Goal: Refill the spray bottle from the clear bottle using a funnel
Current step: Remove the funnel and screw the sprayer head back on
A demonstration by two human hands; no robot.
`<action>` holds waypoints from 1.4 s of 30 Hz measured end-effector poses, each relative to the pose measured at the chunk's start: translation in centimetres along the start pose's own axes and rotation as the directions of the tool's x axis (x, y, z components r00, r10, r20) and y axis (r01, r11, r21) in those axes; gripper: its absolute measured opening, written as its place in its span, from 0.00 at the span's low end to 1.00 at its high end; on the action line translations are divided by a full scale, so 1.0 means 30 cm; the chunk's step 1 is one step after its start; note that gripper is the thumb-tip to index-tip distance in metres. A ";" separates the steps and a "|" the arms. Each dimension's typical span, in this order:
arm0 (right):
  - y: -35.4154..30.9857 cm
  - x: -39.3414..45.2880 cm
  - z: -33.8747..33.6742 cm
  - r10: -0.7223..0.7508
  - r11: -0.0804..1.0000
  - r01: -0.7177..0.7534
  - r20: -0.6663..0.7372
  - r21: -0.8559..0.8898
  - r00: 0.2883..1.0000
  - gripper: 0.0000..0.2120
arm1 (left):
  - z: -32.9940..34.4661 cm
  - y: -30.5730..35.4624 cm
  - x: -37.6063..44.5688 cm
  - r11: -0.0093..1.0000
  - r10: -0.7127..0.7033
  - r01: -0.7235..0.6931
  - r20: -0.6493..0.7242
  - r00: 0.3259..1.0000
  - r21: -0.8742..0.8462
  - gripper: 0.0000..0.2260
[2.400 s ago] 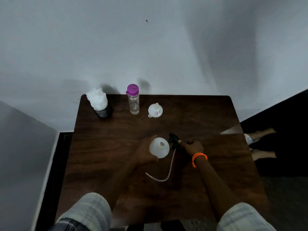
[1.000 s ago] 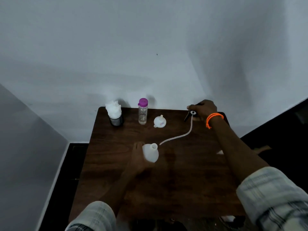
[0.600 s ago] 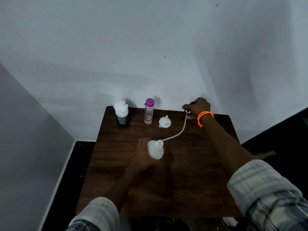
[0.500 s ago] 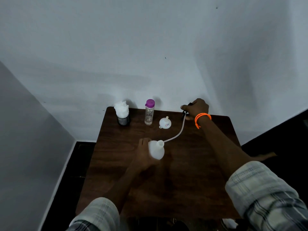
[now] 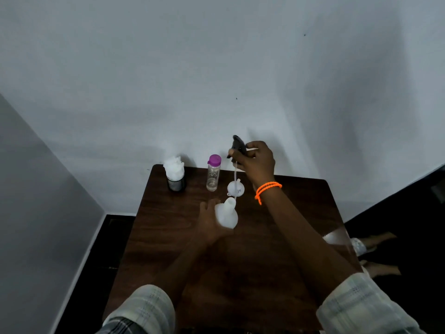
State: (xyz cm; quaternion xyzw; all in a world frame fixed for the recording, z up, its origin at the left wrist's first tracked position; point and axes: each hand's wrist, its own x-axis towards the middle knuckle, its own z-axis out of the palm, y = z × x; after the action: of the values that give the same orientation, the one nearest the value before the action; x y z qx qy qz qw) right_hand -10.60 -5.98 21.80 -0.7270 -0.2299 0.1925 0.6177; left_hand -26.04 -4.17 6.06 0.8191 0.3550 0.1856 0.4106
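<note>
Fingers of your right hand are curled round the black spray head, held up above the far edge of the table, its thin tube hanging down from your fist. Your left hand grips the white spray bottle, tilted, just nearer you than the funnel. Left of your right hand stands the clear bottle with its purple cap, and beyond that a dark cup stuffed with tissue. Half a second ago your right hand sat low at the far edge; now it is raised and further left, over the funnel.
</note>
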 end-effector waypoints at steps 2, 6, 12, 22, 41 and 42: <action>-0.015 -0.049 0.011 -0.049 0.998 0.051 0.049 -0.029 0.998 0.24 | -0.015 0.022 0.017 1.000 0.022 -0.023 0.008 1.000 0.015 0.41; 0.022 -0.142 0.005 -0.143 0.990 0.143 0.159 0.011 0.977 0.17 | -0.028 0.003 0.053 0.998 -0.048 0.048 -0.014 0.999 -0.051 0.43; 0.083 -0.190 -0.060 -0.150 0.988 0.144 0.176 0.050 0.973 0.10 | -0.046 0.011 0.052 0.995 -0.069 0.066 -0.035 0.997 -0.073 0.39; 0.099 -0.125 -0.142 -0.037 0.999 0.039 0.162 -0.006 0.986 0.06 | -0.025 0.047 0.040 0.988 0.061 -0.073 -0.094 0.994 -0.135 0.38; 0.180 -0.119 -0.127 -0.132 0.948 0.215 0.322 -0.236 0.938 0.12 | -0.025 0.024 0.051 0.983 0.114 -0.124 -0.080 0.990 -0.137 0.45; 0.181 -0.117 -0.122 -0.136 0.947 0.220 0.326 -0.235 0.935 0.12 | -0.022 0.019 0.053 0.983 0.114 -0.125 -0.082 0.990 -0.135 0.45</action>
State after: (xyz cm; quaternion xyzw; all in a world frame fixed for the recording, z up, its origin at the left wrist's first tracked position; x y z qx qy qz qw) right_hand -10.89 -11.67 17.02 -0.7411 -0.4121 0.2126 0.4855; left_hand -25.10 -2.87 6.94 0.8007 0.3063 0.2645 0.4416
